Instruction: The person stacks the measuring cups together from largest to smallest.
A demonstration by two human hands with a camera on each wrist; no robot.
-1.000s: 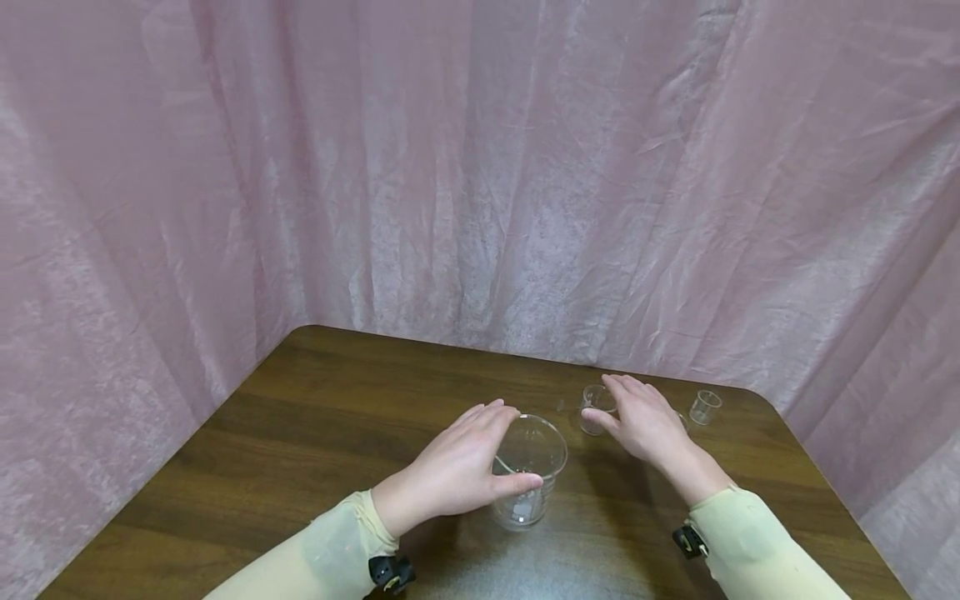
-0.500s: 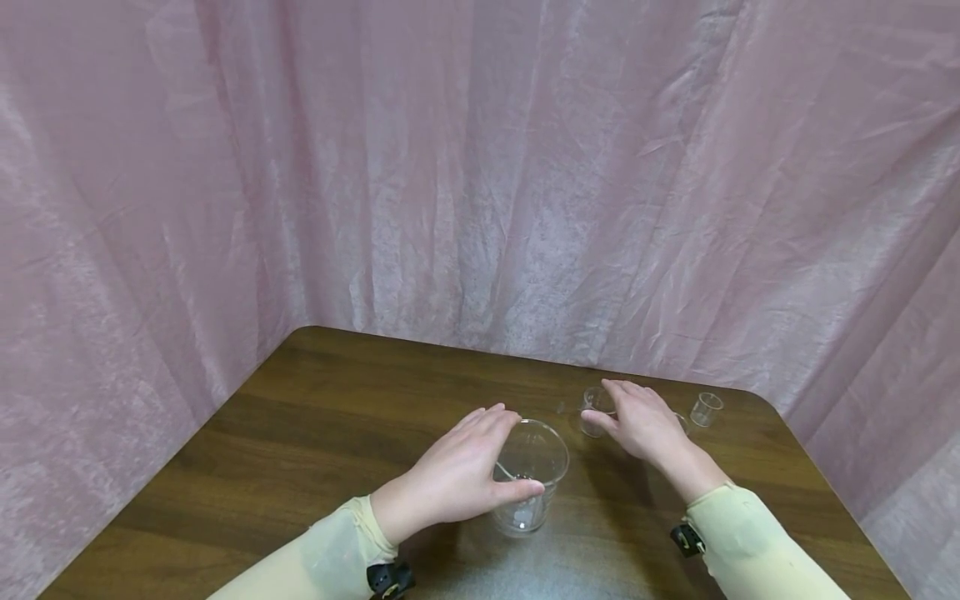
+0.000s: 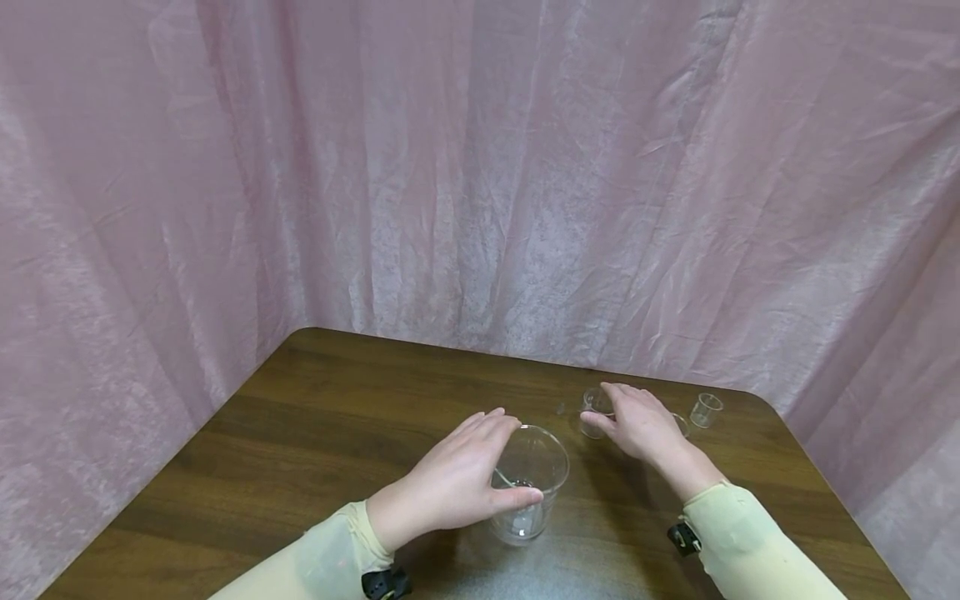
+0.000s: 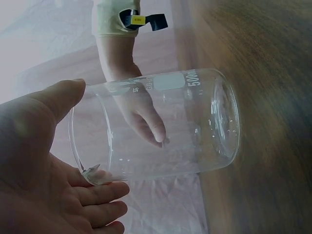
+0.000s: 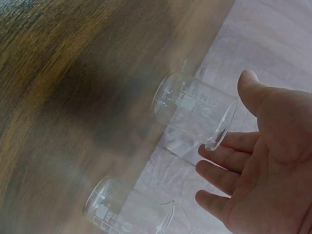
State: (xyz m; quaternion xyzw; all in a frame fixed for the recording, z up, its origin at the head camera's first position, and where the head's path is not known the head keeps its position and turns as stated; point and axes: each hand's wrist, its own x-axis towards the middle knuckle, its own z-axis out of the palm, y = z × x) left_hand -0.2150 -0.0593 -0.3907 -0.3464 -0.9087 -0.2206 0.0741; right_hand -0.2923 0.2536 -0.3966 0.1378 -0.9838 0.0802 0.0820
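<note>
A large clear glass beaker [image 3: 534,460], marked 500 ml in the left wrist view, stands on the wooden table. My left hand [image 3: 453,479] holds it near the rim, thumb on one side and fingers on the other by the spout. Farther back and to the right, my right hand [image 3: 645,423] reaches toward a smaller beaker [image 3: 592,423]. In the right wrist view, the rim of this 100 ml beaker [image 5: 197,109] lies between the spread thumb and fingers; the thumb looks apart from the glass, while the fingers are close behind the spout.
A 50 ml beaker [image 5: 129,207] stands beside the other in the right wrist view. The smallest beaker [image 3: 705,410] stands near the back right corner of the table [image 3: 337,400]. Another glass rim [image 3: 681,425] shows partly behind my right hand. Pink curtains [image 3: 480,183] hang beyond the table.
My left hand and the large beaker have shifted slightly toward me. The right hand stays almost in place beside the smaller beaker, and the view has tilted very little.
</note>
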